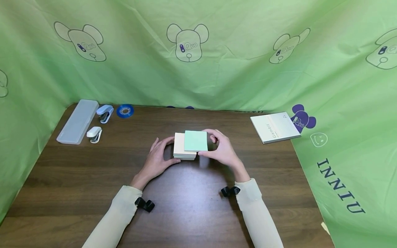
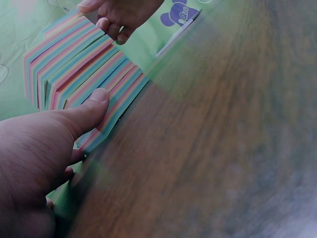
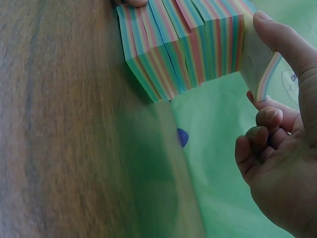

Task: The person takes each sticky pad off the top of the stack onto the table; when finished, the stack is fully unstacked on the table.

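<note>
Nearest the wearer, two cream sleeves are reaching in from 6 o'clock over the table [image 1: 93,193]. The left hand [image 1: 156,160] is closing on the near-left corner of the pad [image 1: 185,148], its thumb [image 2: 91,109] pressing flat on the striped side while its other fingers are curling under the base. The right hand [image 1: 224,148] is working at the 3 o'clock side of the pad; its thumb [image 3: 282,39] is lying against the stack's end face, and the hand appears to be lifting the green top section [image 1: 196,140], which is sitting offset toward 3 o'clock over the cream layers. The remaining right fingers [image 3: 265,129] are curling loosely and touching nothing visible. The pad is sitting at table centre. Judging by its look, the pad is a thick block of thin, multicoloured paper sheets: moderately light, stiff as a block under side pressure, yet prone to shearing and fanning because its layers are already stepping apart in both wrist views. Gripping it low across two opposite side faces, with support under the base, is likely the safest hold. Toward 2 o'clock, a booklet [image 1: 274,127] is lying flat. At 10 o'clock, two staplers [image 1: 94,134] [image 1: 104,113], a tape roll [image 1: 125,111] and a case [image 1: 78,121] are lying near the green cloth [image 1: 217,69].
</note>
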Available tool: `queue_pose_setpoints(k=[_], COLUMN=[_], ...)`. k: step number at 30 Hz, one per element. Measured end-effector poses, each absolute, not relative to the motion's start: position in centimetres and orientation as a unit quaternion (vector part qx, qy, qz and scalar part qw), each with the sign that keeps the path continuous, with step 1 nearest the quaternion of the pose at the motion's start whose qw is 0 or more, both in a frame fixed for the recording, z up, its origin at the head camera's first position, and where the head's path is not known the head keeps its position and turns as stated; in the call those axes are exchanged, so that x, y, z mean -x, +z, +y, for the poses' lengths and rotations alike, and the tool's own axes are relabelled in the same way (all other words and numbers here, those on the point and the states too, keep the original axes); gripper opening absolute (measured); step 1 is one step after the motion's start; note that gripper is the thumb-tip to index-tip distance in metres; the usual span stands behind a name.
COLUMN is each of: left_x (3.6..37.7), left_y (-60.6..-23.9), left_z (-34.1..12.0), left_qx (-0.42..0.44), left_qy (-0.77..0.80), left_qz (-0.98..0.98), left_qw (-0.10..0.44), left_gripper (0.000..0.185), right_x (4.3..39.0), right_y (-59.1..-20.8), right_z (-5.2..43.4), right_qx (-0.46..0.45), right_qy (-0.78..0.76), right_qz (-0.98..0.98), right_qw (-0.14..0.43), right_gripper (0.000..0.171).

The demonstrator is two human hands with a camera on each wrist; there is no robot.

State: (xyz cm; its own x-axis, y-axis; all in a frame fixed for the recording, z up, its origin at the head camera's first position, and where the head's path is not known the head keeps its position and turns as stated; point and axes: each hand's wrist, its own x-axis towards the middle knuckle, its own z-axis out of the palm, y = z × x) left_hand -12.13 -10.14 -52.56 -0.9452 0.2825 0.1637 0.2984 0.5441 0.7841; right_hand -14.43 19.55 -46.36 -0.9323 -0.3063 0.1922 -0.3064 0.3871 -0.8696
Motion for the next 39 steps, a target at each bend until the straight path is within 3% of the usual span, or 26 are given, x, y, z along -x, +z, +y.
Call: queue_pose_setpoints(k=[19, 27, 39], left_x=[12.1, 12.0, 12.1], left_y=[-52.7, -52.6, -52.7], left_z=[-10.1, -10.2, -10.2], left_qx=[0.174, 0.171, 0.171], left_qy=[-0.451, -0.453, -0.452], left_qz=[-0.875, -0.875, -0.876], left_qw=[0.020, 0.017, 0.015], left_gripper=[0.092, 0.092, 0.092], right_x=[15.6, 16.1, 18.8], right_y=[-47.6, -46.7, -49.3], right_z=[20.5, 21.0, 22.9], right_qx=[-0.156, -0.132, -0.107], right_qy=[0.560, 0.563, 0.578], right_qz=[-0.813, -0.815, -0.808], right_qw=[0.023, 0.029, 0.031], right_gripper=[0.077, 0.071, 0.066])
